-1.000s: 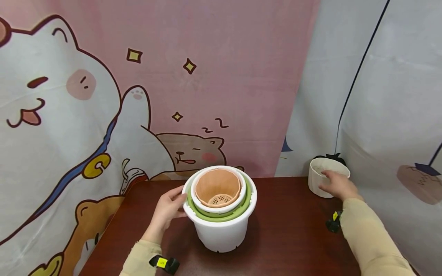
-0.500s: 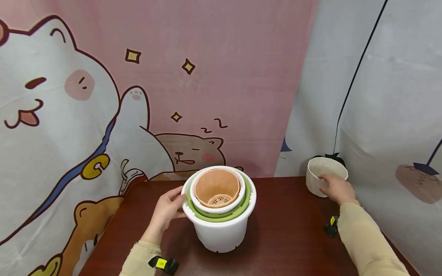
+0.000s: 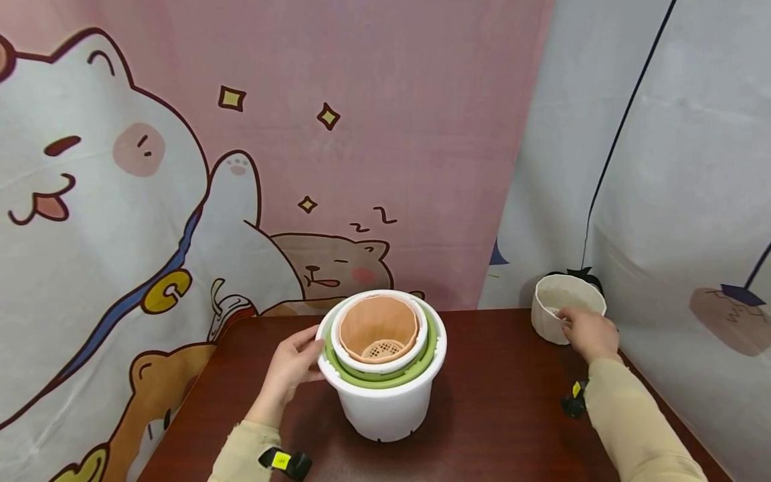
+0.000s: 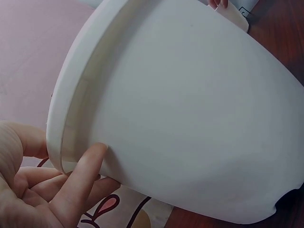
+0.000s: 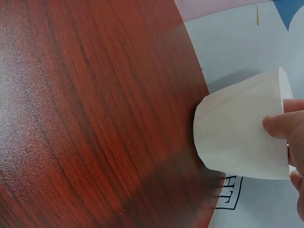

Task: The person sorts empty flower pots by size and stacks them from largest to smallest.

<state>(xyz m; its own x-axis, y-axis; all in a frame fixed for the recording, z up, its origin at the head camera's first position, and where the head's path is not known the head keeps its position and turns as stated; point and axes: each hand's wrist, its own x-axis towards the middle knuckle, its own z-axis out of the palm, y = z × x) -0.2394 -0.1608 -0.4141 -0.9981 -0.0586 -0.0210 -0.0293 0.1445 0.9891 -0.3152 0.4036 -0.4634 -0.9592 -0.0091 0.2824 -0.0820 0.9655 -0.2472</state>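
Note:
A large white flowerpot (image 3: 385,415) stands upright near the middle of the table. Nested inside it are a green pot (image 3: 381,383), a smaller white pot (image 3: 379,367) and, innermost, an orange pot (image 3: 376,321) with a perforated bottom. My left hand (image 3: 292,361) grips the large pot's rim on its left side; the left wrist view shows fingers (image 4: 83,180) curled under that rim. Far to the right, my right hand (image 3: 593,333) pinches the rim of a small off-white pot (image 3: 547,325). Its thumb (image 5: 275,126) lies on the outer wall, and other fingers reach inside, partly hidden.
The dark red wooden table (image 3: 494,395) runs back to a pink cartoon curtain (image 3: 421,134). A pale curtain (image 3: 680,201) borders the right side, close to the small pot. Wrist cameras sit on both sleeves.
My right hand has lowered its fingers onto the small pot's rim and now pinches it. The small pot has barely shifted in view. The left hand and nested pots look unchanged.

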